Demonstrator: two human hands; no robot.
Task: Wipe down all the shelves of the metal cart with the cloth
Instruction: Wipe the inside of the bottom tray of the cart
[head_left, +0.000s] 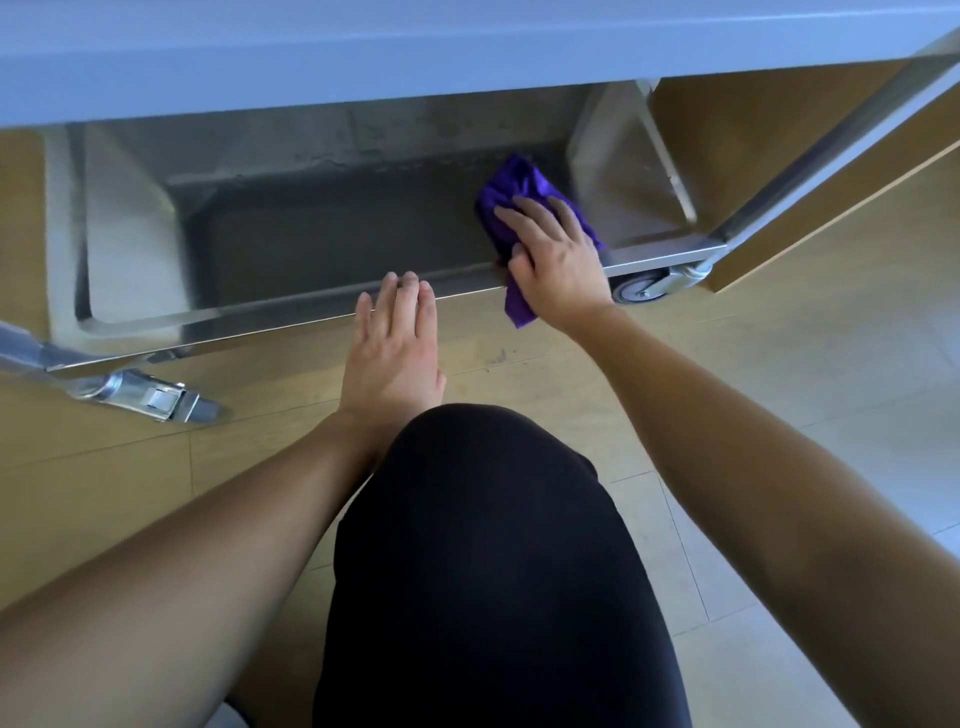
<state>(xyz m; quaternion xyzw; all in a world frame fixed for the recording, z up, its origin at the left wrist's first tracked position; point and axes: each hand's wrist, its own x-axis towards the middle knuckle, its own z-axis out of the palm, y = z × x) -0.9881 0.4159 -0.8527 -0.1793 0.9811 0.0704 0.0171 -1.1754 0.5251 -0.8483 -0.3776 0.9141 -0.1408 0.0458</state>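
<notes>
The metal cart's bottom shelf (322, 228) lies low in front of me, a shallow steel tray under a higher shelf (415, 47) that fills the top of the view. My right hand (556, 260) presses a purple cloth (519, 182) flat onto the shelf's near right corner, fingers spread over it; a tail of cloth hangs over the front rim. My left hand (397, 343) rests on the shelf's front rim with straight fingers, holding nothing.
Caster wheels sit at the front left corner (150, 397) and the front right corner (641, 288). A steel upright (841, 145) rises at the right. My black-clad knee (488, 545) fills the foreground. Wooden panels and pale floor tiles surround the cart.
</notes>
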